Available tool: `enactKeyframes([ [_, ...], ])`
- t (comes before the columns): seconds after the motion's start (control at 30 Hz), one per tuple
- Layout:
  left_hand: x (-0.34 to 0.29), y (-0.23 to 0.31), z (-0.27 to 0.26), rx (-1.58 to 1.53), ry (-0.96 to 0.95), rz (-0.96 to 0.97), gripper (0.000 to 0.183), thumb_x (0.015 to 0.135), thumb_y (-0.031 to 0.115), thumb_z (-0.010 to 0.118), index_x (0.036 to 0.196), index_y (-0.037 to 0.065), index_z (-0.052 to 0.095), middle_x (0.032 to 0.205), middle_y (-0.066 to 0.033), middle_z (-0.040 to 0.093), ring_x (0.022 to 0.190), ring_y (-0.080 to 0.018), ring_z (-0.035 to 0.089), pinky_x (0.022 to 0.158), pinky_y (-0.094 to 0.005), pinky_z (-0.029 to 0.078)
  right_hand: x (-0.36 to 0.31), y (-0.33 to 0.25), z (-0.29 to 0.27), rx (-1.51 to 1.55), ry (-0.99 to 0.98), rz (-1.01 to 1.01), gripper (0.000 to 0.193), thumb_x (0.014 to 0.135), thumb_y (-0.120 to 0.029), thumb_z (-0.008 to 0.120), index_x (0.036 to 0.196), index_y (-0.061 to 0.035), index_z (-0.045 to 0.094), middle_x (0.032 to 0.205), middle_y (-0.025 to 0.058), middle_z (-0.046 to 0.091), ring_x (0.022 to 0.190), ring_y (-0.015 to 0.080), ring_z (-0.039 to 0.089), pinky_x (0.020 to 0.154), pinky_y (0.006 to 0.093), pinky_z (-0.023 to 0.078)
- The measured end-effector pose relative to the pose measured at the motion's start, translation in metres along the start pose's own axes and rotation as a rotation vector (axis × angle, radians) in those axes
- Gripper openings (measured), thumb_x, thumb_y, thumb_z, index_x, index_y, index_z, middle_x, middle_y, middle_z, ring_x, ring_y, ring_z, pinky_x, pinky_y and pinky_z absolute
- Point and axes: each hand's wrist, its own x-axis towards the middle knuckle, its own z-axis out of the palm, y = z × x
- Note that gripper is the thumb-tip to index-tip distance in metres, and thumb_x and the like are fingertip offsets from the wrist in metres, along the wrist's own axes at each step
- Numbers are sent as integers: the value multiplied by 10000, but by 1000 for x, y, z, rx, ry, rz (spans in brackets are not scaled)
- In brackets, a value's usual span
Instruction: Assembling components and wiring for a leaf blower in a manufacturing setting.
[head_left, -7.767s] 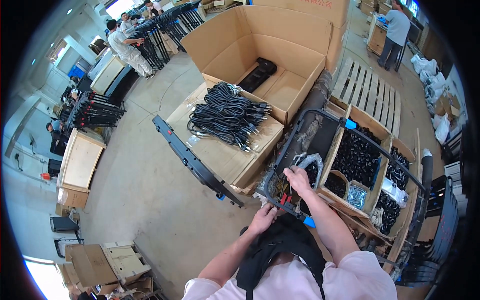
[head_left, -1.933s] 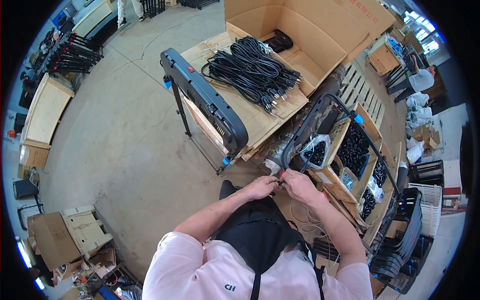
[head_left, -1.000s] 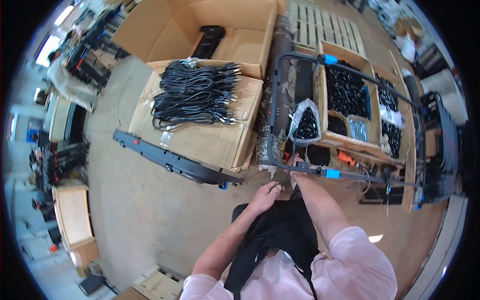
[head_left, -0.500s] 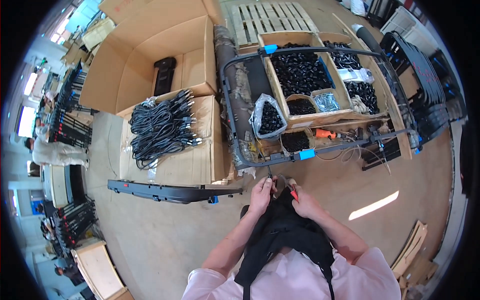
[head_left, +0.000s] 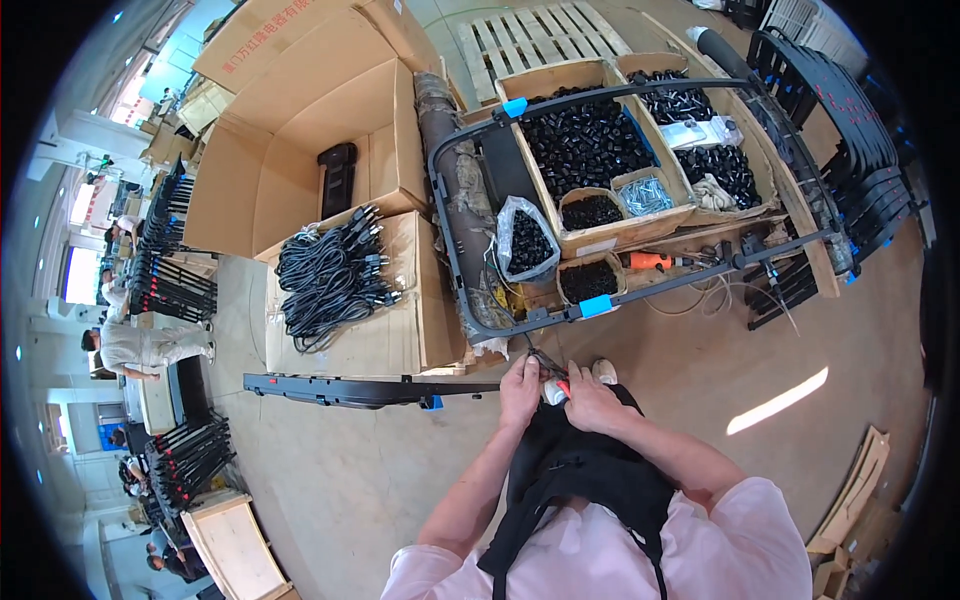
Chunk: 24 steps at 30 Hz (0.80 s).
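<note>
A dark tubular frame (head_left: 443, 195) with rounded corners and blue tape patches lies across the bins in front of me. From its near left corner a thin black cable (head_left: 534, 349) comes down toward me. My left hand (head_left: 519, 392) is closed on this cable, just below the corner. My right hand (head_left: 594, 402) is wrapped round red-handled pliers (head_left: 564, 387), whose tip points at the cable by my left fingers. The jaws are too small to make out. Both hands are close together in front of my black apron (head_left: 590, 470).
Wooden bins of black caps (head_left: 585, 145) and a box of screws (head_left: 643, 196) lie under the frame. Left are bundled black cables (head_left: 335, 275) on a carton (head_left: 395, 335), and a long black bar (head_left: 340, 390). A person (head_left: 140, 345) stands far left. Stacked frames (head_left: 850, 130) are at right.
My right hand has brought the pliers left, up to the cable and my left hand. The whole view has shifted slightly as my head turned.
</note>
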Motion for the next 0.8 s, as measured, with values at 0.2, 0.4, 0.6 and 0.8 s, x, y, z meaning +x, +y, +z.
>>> enactKeyframes([
  [0.2, -2, 1, 5, 127, 15, 35, 379, 1137, 257, 486, 1369, -10, 622, 939, -39, 689, 850, -111, 641, 805, -287, 539, 2, 3, -6, -50, -8, -36, 784, 868, -87, 587, 1552, 139, 276, 1353, 349, 532, 1280, 483, 558, 1102, 525, 457],
  [0.4, 10, 4, -2, -26, 4, -70, 419, 1118, 363, 512, 1136, -15, 692, 907, -46, 707, 841, -137, 667, 783, -309, 546, 1, 11, -14, -293, 142, -150, 813, 861, -151, 634, 1545, 138, 301, 1221, 286, 577, 1130, 427, 604, 964, 506, 509],
  [0.6, 22, 14, 1, 99, 46, -181, 485, 1099, 418, 533, 1103, -44, 681, 954, -87, 699, 848, -175, 685, 793, -328, 567, -16, 3, -42, -410, 184, -223, 914, 803, -240, 727, 1569, 59, 328, 1169, 246, 589, 1102, 386, 604, 895, 467, 524],
  [0.8, 17, 32, 10, -102, 8, -247, 451, 1109, 390, 493, 1157, -35, 638, 981, -126, 714, 836, -220, 716, 856, -377, 607, -15, 8, -42, -258, 240, -268, 1024, 755, -264, 801, 1592, 37, 294, 1137, 269, 586, 1066, 421, 632, 882, 508, 566],
])
